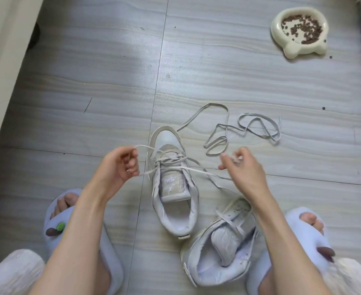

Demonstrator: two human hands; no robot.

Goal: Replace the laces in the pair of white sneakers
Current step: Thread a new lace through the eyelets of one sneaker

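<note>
A white sneaker (172, 184) stands on the grey floor (90, 103) in the middle, its toe pointing to 12 o'clock. The left hand (118, 165), at 9 o'clock from the shoe, pinches one end of its lace (188, 167). The right hand (242, 169), at 3 o'clock, pinches the other end. The second sneaker (222, 245) lies tipped at 5 o'clock, near the first. A loose lace (249, 130) lies curled on the floor at 1 o'clock. A bowl (298, 30) with brown bits sits far off at 1 o'clock.
</note>
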